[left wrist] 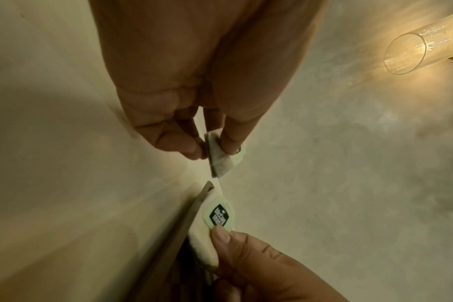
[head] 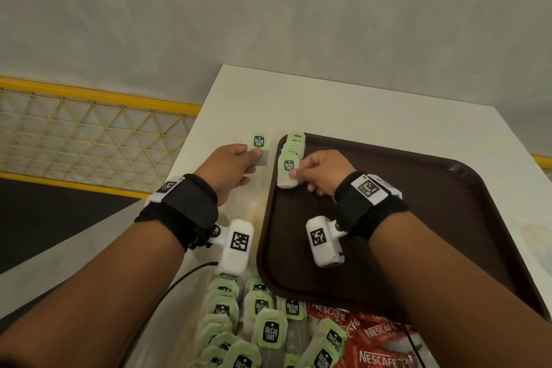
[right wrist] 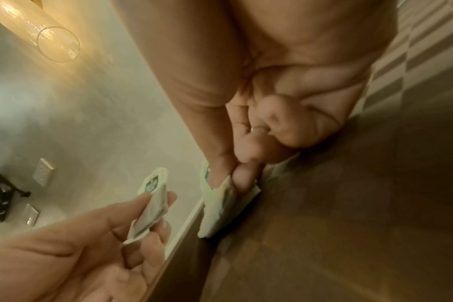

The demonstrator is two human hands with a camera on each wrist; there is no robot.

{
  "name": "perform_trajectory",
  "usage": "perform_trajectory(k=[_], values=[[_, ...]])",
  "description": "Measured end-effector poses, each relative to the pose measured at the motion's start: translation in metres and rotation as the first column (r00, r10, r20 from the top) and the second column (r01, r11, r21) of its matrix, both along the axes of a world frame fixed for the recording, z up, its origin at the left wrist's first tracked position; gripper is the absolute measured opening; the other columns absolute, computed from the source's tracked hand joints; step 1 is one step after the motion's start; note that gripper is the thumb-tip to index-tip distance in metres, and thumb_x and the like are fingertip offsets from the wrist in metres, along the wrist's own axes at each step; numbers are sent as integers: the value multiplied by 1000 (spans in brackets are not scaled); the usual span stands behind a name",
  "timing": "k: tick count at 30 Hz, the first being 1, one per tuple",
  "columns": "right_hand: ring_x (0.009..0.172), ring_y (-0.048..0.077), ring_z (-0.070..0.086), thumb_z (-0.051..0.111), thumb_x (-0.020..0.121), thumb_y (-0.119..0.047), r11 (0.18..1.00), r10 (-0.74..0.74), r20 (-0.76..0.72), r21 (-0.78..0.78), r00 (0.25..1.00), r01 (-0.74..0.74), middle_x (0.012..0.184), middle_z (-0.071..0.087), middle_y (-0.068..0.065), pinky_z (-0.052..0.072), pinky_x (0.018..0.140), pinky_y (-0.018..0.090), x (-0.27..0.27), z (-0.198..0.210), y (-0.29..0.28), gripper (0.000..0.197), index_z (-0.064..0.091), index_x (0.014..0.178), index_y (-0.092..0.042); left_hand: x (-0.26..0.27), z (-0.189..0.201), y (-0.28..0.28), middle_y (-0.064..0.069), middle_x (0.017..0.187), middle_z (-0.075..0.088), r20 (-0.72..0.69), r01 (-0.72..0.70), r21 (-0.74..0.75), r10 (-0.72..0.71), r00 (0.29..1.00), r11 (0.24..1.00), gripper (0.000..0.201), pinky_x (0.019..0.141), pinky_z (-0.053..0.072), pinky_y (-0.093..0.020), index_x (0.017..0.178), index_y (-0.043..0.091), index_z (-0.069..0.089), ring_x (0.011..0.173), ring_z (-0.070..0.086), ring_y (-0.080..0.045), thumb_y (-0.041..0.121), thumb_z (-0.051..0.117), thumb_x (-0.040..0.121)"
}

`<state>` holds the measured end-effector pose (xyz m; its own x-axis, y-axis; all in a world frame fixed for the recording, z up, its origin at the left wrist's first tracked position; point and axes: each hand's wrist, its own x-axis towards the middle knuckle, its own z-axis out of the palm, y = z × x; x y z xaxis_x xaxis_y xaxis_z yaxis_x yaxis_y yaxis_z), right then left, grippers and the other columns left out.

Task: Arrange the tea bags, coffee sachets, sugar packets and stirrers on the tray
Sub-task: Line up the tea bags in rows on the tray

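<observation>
While the left hand (head: pixel 231 167) pinches a single tea bag (head: pixel 259 145) just off the brown tray (head: pixel 418 218), the right hand (head: pixel 321 172) grips a row of tea bags (head: pixel 288 166) along the tray's left rim; left-wrist view: thumb and fingers clamp the bag; right-wrist view: fingers curl over the row

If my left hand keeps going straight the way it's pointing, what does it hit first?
Probably nothing: the left hand, pinching a tea bag, points along bare table beside the tray. Depth is uncertain.
</observation>
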<state>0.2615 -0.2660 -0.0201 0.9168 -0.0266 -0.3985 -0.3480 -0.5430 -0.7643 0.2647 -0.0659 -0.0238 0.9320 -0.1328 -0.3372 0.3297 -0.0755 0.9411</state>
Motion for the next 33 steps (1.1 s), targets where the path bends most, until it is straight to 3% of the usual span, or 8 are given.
perform_trajectory(k=[7, 11, 15, 19, 25, 33], values=[[48, 10, 52, 73, 84, -24, 997, -5, -40, -81, 999, 2, 69, 64, 3, 43, 46, 21, 1, 8, 8, 20, 59, 78, -13, -6, 1, -2, -12, 92, 67, -39, -49, -29, 48, 998, 998, 9, 58, 55, -19, 98, 7, 56, 74, 65, -16, 11, 64, 95], [49, 13, 52, 73, 84, -34, 995, -41, 37, -87, 998, 44, 66, 64, 6, 47, 52, 24, -1, 10, 7, 27, 60, 78, -11, -10, 7, -3, -13, 95, 69, -44, -22, -17, 21, 999, 1000, 9, 58, 56, -20, 88, 10, 58, 74, 67, -16, 7, 65, 93], [58, 17, 55, 71, 84, -39, 989, -25, 128, 145, 991, 6, 77, 70, 6, 45, 51, 26, -7, 11, 9, 32, 67, 92, -8, -16, 11, -7, -5, 91, 67, 15, 51, 114, -53, 998, 992, 8, 58, 48, -19, 88, 16, 62, 76, 61, -12, 14, 70, 91], [66, 23, 57, 73, 84, -29, 994, 60, 87, 87, 994, -68, 80, 71, 9, 45, 54, 28, -11, 11, 7, 19, 68, 93, -13, -20, 14, -16, 1, 82, 63, 88, 95, 216, -116, 989, 972, 7, 47, 40, -8, 92, 13, 65, 68, 53, -8, 13, 71, 89], [53, 9, 55, 76, 82, -25, 1000, 23, -1, 2, 1000, -23, 90, 74, 10, 42, 46, 21, -18, 7, 4, 17, 65, 85, -13, -23, 13, -13, 6, 85, 59, 82, 59, 276, -85, 993, 959, 8, 61, 38, -20, 101, 13, 66, 76, 51, -6, 17, 64, 94], [45, 8, 52, 76, 82, -28, 998, -16, -18, -66, 1000, 14, 67, 65, 2, 41, 43, 20, -17, 9, 10, 25, 56, 74, -15, -31, 25, -1, 5, 94, 60, 73, 46, 293, -70, 995, 955, 10, 66, 41, -22, 103, 14, 64, 81, 51, -6, 18, 58, 96]])
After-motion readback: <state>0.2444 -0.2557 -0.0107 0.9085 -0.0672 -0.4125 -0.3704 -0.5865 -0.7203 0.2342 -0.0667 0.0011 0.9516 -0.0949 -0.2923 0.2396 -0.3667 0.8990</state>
